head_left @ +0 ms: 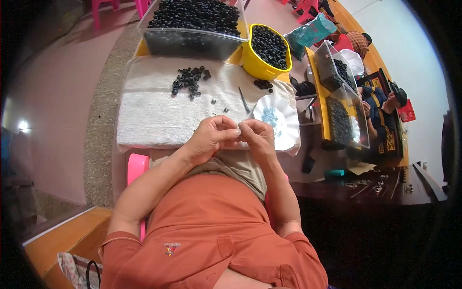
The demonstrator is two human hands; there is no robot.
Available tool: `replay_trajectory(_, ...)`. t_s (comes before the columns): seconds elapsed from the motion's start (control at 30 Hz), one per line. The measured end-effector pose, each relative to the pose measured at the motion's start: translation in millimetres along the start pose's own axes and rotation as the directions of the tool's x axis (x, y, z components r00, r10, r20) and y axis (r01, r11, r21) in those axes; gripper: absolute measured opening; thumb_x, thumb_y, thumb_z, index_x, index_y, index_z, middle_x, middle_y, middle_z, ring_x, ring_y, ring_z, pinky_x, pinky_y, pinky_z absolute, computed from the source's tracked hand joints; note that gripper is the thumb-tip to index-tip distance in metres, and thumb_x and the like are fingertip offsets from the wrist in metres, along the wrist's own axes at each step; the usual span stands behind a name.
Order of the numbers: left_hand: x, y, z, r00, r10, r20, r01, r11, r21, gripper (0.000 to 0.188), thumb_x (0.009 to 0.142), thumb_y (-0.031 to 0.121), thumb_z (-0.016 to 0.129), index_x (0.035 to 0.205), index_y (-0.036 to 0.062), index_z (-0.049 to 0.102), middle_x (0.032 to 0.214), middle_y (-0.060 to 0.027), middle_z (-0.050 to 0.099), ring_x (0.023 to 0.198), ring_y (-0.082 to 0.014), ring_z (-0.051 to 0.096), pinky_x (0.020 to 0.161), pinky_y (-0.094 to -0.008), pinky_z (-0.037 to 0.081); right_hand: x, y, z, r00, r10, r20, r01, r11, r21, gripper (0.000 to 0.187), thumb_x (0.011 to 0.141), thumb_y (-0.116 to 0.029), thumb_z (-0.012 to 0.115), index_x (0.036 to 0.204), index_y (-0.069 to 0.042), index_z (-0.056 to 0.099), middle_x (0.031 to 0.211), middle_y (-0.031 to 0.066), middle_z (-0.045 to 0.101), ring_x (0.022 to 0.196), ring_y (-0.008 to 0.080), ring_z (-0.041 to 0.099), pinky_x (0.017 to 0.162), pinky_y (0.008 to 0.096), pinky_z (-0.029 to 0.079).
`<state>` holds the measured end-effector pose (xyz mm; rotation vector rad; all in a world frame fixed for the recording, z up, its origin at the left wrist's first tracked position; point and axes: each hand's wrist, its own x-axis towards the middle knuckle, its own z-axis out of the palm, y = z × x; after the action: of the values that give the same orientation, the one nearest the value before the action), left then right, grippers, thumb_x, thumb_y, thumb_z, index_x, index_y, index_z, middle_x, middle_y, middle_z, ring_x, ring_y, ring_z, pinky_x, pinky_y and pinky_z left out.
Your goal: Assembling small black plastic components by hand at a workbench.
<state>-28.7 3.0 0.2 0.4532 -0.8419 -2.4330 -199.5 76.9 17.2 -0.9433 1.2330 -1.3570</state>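
Above the near edge of a cloth-covered table (149, 115), my left hand (210, 138) and my right hand (260, 137) meet fingertip to fingertip. Both are closed in a pinch; anything between the fingers is too small or hidden to make out. Beside my right hand sits a white fluted dish (288, 123) holding small pale blue pieces (270, 118). Dark tweezers (244, 99) lie on the cloth just beyond my hands. Farther back is a loose pile of small round black parts (190, 81), with a few strays nearer my fingers.
At the table's back stand a clear plastic bin (192, 41) and a yellow tub (260, 70), both full of black parts. A small black cluster (263, 85) lies before the tub. To the right, another table holds clear bins (344, 120), with other people beside it.
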Motion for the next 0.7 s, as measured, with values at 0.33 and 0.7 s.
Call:
replay_trajectory(0.33, -0.4, 0.8, 1.6, 1.0, -0.008, -0.012, 0.008, 1.0, 0.0, 0.013, 0.089, 0.007, 0.067, 0.1, 0.0024, 0.061, 0.095, -0.0051, 0.064, 0.085, -0.0139, 0.062, 0.077, -0.0294, 0.054, -2.9, 6.0, 3.4, 0.988, -0.146, -0.049, 0.144, 0.989, -0.038, 0.016, 0.094, -0.013, 0.064, 0.09, 0.002, 0.065, 0.084, 0.0037, 0.064, 0.07, 0.0087, 0.058, 0.064, 0.0213, 0.047)
replay_trajectory(0.7, 0.0, -1.5, -1.5, 1.0, -0.012, -0.006, 0.012, 0.999, -0.037, 0.012, 0.089, 0.008, 0.067, 0.099, 0.0034, 0.062, 0.096, -0.0064, 0.065, 0.09, -0.0158, 0.064, 0.078, -0.0306, 0.054, -3.0, 5.9, -1.3, 0.963, -0.265, 0.048, 0.269, 0.936, -0.226, 0.014, 0.092, -0.01, 0.066, 0.092, 0.004, 0.068, 0.083, 0.0049, 0.066, 0.074, 0.0118, 0.063, 0.069, 0.0249, 0.052)
